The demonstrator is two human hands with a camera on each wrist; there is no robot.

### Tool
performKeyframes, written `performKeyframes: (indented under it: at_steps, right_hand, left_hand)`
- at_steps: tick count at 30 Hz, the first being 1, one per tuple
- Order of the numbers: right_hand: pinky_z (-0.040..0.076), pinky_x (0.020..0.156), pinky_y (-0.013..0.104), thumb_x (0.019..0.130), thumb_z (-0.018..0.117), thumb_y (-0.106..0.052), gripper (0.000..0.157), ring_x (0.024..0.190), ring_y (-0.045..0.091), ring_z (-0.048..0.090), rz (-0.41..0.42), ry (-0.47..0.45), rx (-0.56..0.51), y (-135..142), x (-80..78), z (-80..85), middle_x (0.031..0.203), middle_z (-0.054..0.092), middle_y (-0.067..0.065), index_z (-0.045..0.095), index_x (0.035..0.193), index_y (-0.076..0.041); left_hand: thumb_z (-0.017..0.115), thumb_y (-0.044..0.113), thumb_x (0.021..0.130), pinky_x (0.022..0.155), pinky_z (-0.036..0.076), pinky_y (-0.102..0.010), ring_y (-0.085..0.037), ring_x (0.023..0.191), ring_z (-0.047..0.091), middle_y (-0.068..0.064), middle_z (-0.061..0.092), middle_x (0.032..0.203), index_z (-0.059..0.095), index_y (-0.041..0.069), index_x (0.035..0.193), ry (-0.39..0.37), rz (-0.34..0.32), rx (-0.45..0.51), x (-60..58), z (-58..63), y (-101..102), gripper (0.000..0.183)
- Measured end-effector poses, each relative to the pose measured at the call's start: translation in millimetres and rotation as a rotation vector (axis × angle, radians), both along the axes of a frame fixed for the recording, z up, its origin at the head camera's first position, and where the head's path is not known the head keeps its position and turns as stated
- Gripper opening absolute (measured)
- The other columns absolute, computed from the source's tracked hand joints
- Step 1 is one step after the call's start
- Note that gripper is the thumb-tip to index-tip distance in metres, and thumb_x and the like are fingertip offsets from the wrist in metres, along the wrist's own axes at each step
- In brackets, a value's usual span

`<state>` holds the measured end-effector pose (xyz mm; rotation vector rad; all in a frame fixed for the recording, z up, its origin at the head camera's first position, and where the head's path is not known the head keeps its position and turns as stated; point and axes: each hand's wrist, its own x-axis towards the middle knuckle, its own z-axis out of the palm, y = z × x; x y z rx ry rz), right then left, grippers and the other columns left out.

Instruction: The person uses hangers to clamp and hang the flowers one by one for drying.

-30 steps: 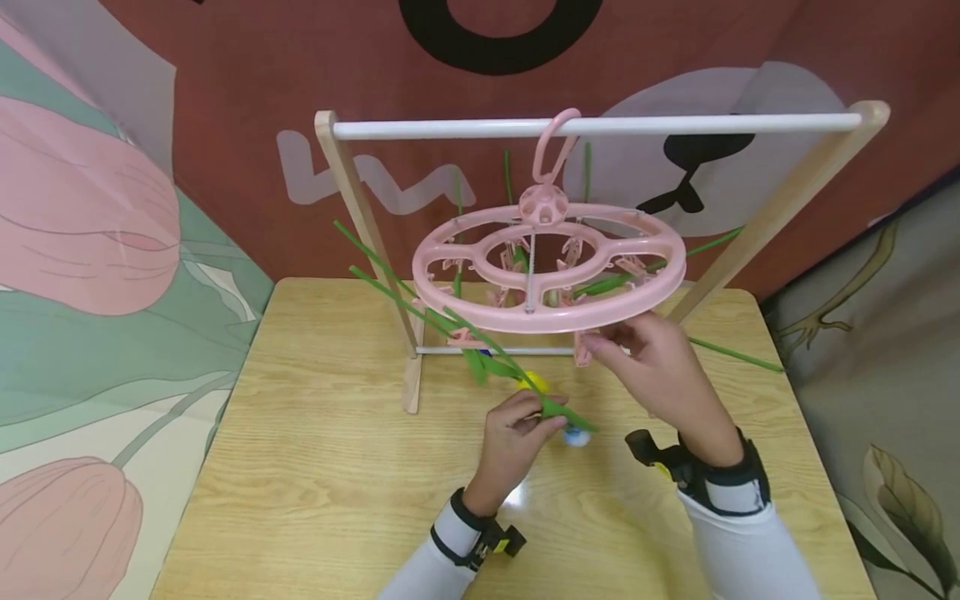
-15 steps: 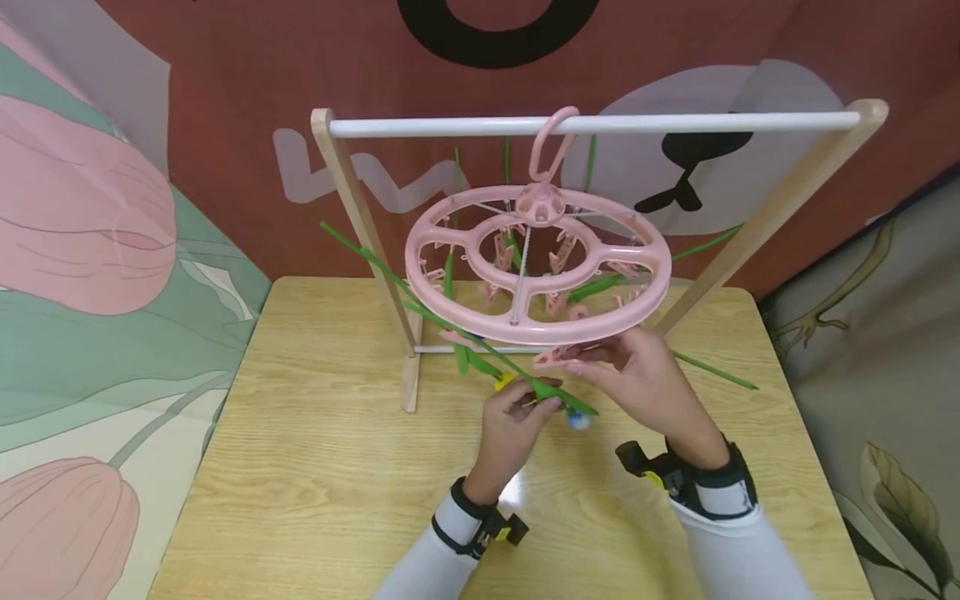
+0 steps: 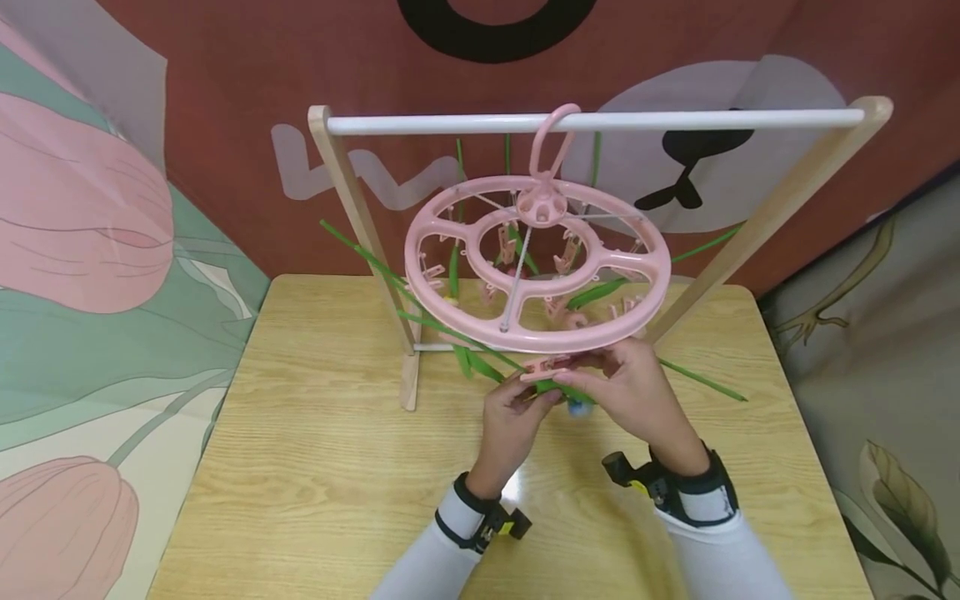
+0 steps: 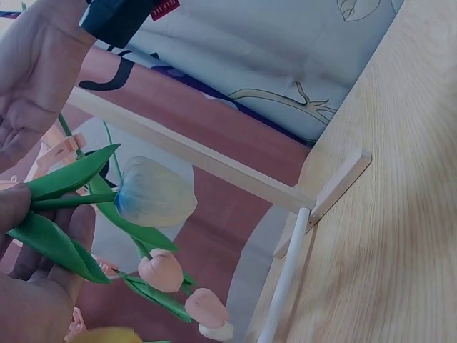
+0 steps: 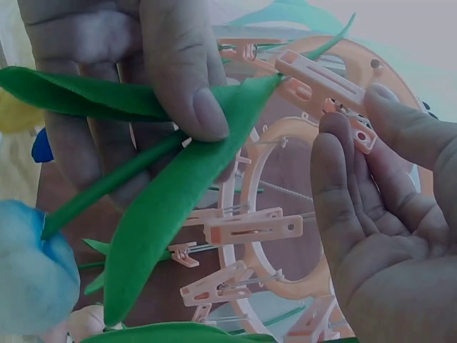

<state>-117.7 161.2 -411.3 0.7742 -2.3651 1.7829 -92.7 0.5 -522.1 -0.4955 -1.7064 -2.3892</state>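
My left hand [image 3: 512,425] pinches the green stem of an artificial tulip [image 4: 156,193] between thumb and fingers. Its bloom is white with blue at the base, and two long leaves [image 5: 187,204] spread beside the stem. With thumb and fingertips my right hand [image 3: 637,392] grips a pink clothespin [image 5: 321,78] under the front rim of a round pink clip hanger [image 3: 570,340]. In the right wrist view, the clothespin's front end is right at the tulip's stem, just above the left thumb. The hanger hooks over a white rod [image 3: 435,125].
Several other tulips hang from the hanger's clips, among them pink blooms [image 4: 161,270] and a yellow one [image 4: 107,336]. A wooden stand post [image 3: 772,221] rises on the right, another [image 3: 360,217] on the left. The wooden table [image 3: 315,450] lies below.
The right hand has moved left and down, bringing the clothespin to the tulip's stem. The hanger has turned and tilted toward me. The left hand has risen slightly with the tulip.
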Motion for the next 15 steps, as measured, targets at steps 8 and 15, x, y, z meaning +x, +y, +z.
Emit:
performKeyframes:
  at_steps: [8,15]
  right_hand:
    - [0.061,0.092,0.024,0.085,0.075,0.013,0.059,0.106,0.011,0.069,0.014,-0.013,-0.003,-0.4,-1.3,-2.2,0.123,0.067,0.015,0.058,0.14,-0.001]
    - [0.06,0.091,0.022,0.088,0.072,0.015,0.064,0.105,0.012,0.067,0.026,-0.061,-0.05,-2.7,-0.7,-7.2,0.124,0.064,-0.002,0.049,0.146,0.002]
  left_hand:
    - [0.07,-0.01,0.091,0.081,0.062,-0.021,-0.005,0.098,0.068,-0.033,0.067,0.118,0.066,-0.013,0.123,0.032,0.06,-0.063,-3.1,0.2,-1.3,0.032]
    - [0.073,-0.008,0.09,0.086,0.064,-0.036,-0.01,0.105,0.068,-0.028,0.069,0.119,0.066,-0.01,0.124,0.097,0.086,-0.133,-6.4,-1.3,-4.5,0.035]
